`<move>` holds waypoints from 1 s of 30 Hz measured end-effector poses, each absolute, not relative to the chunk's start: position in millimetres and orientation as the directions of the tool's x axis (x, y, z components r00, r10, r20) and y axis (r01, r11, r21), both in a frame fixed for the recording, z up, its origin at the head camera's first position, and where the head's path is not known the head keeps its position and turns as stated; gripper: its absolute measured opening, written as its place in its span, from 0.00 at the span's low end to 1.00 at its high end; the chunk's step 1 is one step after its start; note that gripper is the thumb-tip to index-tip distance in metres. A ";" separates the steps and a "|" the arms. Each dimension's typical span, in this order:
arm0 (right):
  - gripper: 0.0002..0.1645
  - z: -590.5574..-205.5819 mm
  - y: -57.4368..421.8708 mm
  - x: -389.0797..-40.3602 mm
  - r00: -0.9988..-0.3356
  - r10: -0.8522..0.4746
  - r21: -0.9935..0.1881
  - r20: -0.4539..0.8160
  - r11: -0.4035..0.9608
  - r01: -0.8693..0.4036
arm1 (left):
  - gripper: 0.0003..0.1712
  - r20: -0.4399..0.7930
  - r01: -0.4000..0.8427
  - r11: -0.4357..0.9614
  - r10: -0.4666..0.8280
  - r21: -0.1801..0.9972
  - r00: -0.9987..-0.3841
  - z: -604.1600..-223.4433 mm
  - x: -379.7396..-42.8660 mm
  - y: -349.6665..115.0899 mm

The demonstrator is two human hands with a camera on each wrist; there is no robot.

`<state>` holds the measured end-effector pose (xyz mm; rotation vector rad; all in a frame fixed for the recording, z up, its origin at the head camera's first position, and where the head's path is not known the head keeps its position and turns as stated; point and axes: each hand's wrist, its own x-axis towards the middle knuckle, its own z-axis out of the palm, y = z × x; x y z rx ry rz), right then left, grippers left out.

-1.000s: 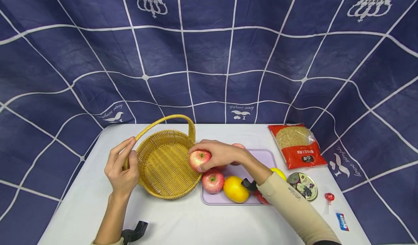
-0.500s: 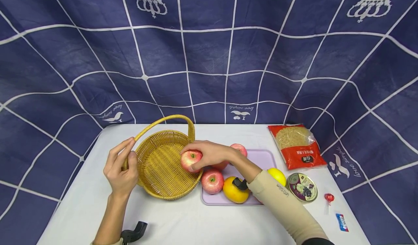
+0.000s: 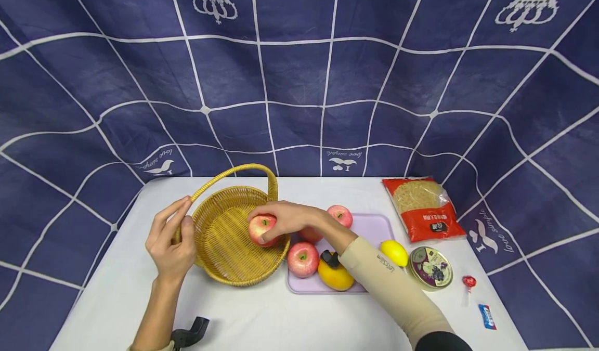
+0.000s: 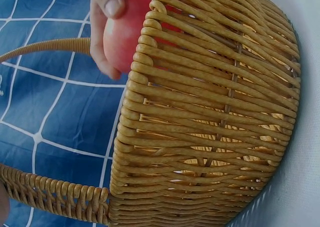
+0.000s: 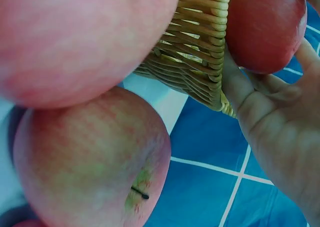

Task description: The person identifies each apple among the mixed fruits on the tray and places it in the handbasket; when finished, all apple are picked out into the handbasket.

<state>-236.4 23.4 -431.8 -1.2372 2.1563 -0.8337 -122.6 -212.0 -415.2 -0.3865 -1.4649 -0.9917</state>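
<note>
My right hand (image 3: 286,220) grips a red apple (image 3: 262,230) over the right side of a round wicker basket (image 3: 220,273). In the left wrist view that apple (image 4: 122,42) shows at the basket's rim, partly hidden behind the weave. With its fingers round the arched handle (image 3: 234,169), my left hand (image 3: 170,236) holds the basket at its left side. On a lilac tray (image 3: 374,231) beside the basket lie more apples, one at the front left (image 3: 302,259) and one at the back (image 3: 340,215). A third apple (image 3: 310,234) is partly hidden under my right wrist.
An orange-yellow fruit (image 3: 335,278) and a lemon (image 3: 393,252) lie on the tray, the first partly behind the sleeve. To the right are a red bag of noodles (image 3: 423,209), a round tin (image 3: 430,268), a red lollipop (image 3: 469,282) and a small blue packet (image 3: 487,316).
My right hand has carried the apple leftward from above the tray's edge to inside the basket's right rim. My left hand has kept its place on the handle.
</note>
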 end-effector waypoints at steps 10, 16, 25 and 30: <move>0.32 -439.0 5.9 -248.1 -0.446 -0.883 -0.730 -0.149 0.402 -0.553 | 0.11 0.927 0.750 0.560 -0.317 0.353 -0.200 -408.8 -118.1 -209.1; 0.34 -440.1 1.2 -251.9 -0.448 -0.880 -0.744 -0.159 0.406 -0.531 | 0.11 0.928 0.752 0.558 -0.316 0.351 -0.199 -407.3 -117.8 -209.3; 0.33 -440.4 -6.9 -257.0 -0.460 -0.873 -0.756 -0.163 0.410 -0.510 | 0.11 0.929 0.747 0.565 -0.308 0.351 -0.204 -406.6 -117.2 -209.3; 0.35 -440.4 -13.0 -260.1 -0.478 -0.859 -0.725 -0.181 0.445 -0.525 | 0.11 0.929 0.747 0.563 -0.308 0.353 -0.206 -406.2 -116.9 -209.3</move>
